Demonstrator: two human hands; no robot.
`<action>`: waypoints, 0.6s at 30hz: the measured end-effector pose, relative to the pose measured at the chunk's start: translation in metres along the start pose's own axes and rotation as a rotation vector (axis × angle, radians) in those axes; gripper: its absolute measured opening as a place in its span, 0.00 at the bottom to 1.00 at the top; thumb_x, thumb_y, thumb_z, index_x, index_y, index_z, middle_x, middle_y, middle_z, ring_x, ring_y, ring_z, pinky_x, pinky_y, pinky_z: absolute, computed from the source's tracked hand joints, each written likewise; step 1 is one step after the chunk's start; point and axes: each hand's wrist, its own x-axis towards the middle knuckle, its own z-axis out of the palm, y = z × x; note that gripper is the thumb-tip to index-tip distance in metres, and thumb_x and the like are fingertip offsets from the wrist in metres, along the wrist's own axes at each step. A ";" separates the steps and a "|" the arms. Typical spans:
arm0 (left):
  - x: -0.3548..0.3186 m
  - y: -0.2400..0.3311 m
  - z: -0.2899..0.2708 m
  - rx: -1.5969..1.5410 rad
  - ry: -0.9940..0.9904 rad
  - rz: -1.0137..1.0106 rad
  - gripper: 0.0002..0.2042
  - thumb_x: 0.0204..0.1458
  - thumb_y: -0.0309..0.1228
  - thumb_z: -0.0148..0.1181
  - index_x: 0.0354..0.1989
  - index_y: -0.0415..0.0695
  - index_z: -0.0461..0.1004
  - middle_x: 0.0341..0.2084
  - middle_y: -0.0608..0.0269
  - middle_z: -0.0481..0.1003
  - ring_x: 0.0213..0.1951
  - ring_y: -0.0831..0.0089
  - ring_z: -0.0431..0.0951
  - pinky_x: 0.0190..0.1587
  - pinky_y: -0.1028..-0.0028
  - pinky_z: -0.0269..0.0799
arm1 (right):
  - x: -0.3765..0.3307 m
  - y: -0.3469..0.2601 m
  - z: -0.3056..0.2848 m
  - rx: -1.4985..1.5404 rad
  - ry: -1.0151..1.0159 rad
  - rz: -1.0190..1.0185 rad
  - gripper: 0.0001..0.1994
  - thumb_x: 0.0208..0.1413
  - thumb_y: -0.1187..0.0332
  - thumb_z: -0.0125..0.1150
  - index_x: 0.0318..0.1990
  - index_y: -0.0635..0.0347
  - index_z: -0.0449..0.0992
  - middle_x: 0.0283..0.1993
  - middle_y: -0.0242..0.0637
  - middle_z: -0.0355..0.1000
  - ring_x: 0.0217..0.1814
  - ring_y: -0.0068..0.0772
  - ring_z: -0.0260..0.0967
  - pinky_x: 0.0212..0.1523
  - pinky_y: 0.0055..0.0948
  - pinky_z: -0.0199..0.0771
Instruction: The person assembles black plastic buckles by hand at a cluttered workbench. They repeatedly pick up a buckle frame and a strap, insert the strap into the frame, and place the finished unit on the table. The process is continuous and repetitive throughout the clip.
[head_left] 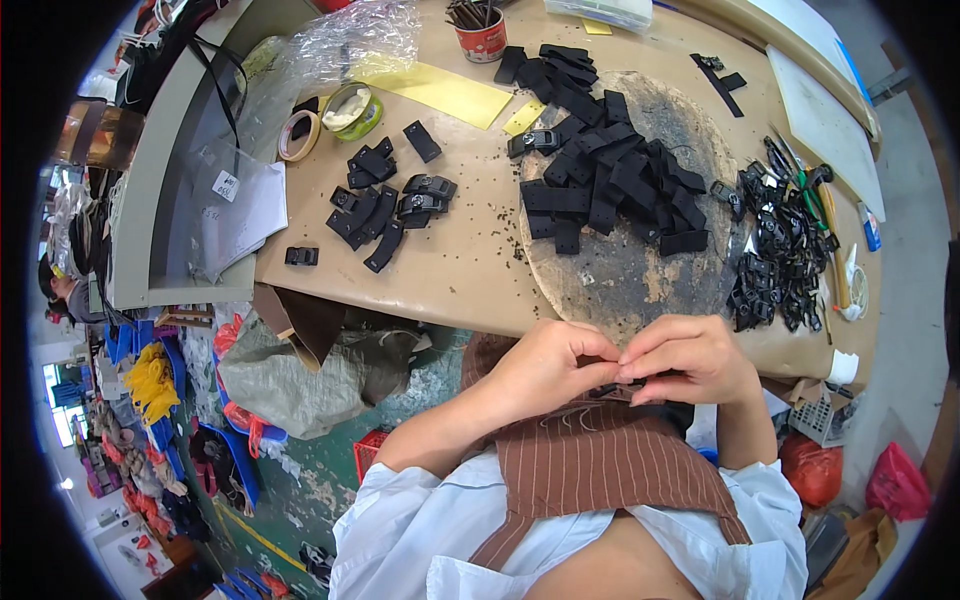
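Note:
My left hand [550,362] and my right hand [697,358] meet at the table's near edge, in front of my striped brown apron. Both have thumb and fingers pinched together, tips touching; a bit of something dark shows just beneath them, too covered to name. Beyond them lies a worn round board [655,285] bearing a heap of short black strap pieces [600,185] with small holes. One black buckle [533,143] rests at the heap's left side. Right of the board is a pile of black buckles [775,265].
More strap pieces [375,215] and buckles [424,200] lie at left. Tiny dark bits [490,240] are scattered between. Green-handled pliers [815,205] and a hammer-like tool [827,185] lie at right. A tape roll [299,136], a green tin [352,112] and a red can [481,40] stand farther back.

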 end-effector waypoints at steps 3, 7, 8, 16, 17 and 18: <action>0.004 0.002 0.003 0.103 0.000 -0.026 0.06 0.47 0.24 0.60 0.33 0.37 0.77 0.24 0.62 0.77 0.28 0.80 0.75 0.31 0.78 0.70 | -0.007 0.005 0.006 -0.098 0.025 -0.039 0.10 0.38 0.72 0.71 0.30 0.61 0.77 0.33 0.36 0.74 0.32 0.34 0.74 0.32 0.25 0.74; 0.032 0.000 -0.006 0.088 0.014 0.028 0.06 0.47 0.26 0.61 0.33 0.39 0.77 0.26 0.59 0.78 0.29 0.76 0.77 0.32 0.77 0.72 | -0.020 0.004 0.001 -0.129 0.249 0.055 0.08 0.39 0.75 0.69 0.28 0.62 0.75 0.33 0.38 0.74 0.32 0.31 0.72 0.33 0.25 0.73; 0.044 0.002 -0.012 0.067 0.028 0.074 0.07 0.47 0.27 0.61 0.34 0.39 0.78 0.28 0.58 0.78 0.30 0.74 0.78 0.33 0.77 0.72 | -0.025 0.004 0.000 -0.076 0.363 0.088 0.07 0.40 0.76 0.67 0.27 0.63 0.75 0.33 0.39 0.73 0.33 0.30 0.72 0.33 0.26 0.73; 0.121 -0.004 -0.031 1.220 0.267 0.385 0.13 0.42 0.25 0.57 0.39 0.42 0.75 0.38 0.59 0.76 0.45 0.66 0.75 0.55 0.65 0.62 | -0.042 0.003 -0.001 0.407 0.709 0.136 0.12 0.48 0.80 0.58 0.41 0.67 0.68 0.41 0.42 0.67 0.41 0.28 0.69 0.40 0.29 0.77; 0.111 0.000 -0.029 1.182 0.217 0.324 0.13 0.41 0.24 0.55 0.38 0.40 0.75 0.35 0.60 0.77 0.42 0.65 0.76 0.53 0.65 0.64 | -0.046 0.003 0.000 0.387 0.725 0.191 0.12 0.48 0.81 0.58 0.41 0.67 0.68 0.41 0.42 0.67 0.42 0.28 0.69 0.40 0.29 0.77; 0.104 -0.007 -0.025 1.113 0.301 0.392 0.12 0.42 0.24 0.56 0.37 0.40 0.75 0.34 0.59 0.76 0.42 0.64 0.76 0.51 0.65 0.65 | -0.049 0.004 0.000 0.368 0.740 0.245 0.12 0.48 0.82 0.57 0.41 0.67 0.68 0.41 0.41 0.67 0.42 0.29 0.69 0.41 0.29 0.77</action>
